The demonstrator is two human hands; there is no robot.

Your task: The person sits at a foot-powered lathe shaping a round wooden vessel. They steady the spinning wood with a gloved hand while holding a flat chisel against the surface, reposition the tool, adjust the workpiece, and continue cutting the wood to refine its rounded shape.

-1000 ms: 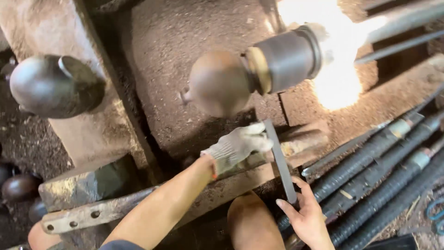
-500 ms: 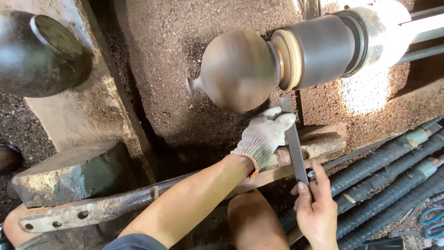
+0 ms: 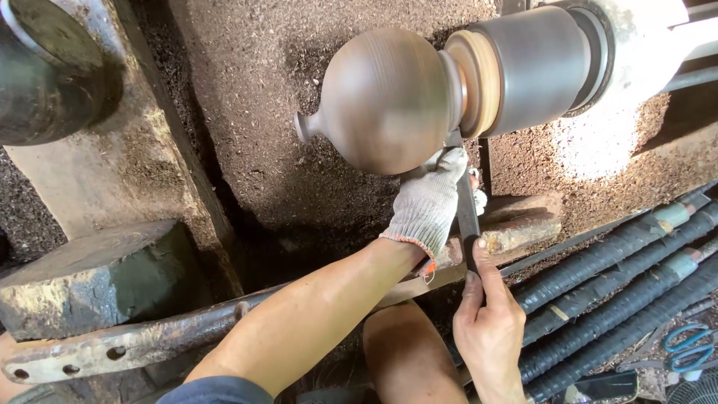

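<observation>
Blue scissors (image 3: pixel 686 348) btm right, wrapped rods (image 3: pixel 613 299) beside, dark pot (image 3: pixel 45 75) top left.

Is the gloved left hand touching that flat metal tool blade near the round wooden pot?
Touching. The head view shows the gloved left hand lying against the flat metal tool, its fingers wrapped over the blade just below the round pot, with no gap visible.

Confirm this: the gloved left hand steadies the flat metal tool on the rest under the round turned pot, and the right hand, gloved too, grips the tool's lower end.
Not quite: in the head view the right hand is bare. Only the left hand wears a glove; the rest stands, with the flat metal tool under the round turned pot.
</observation>
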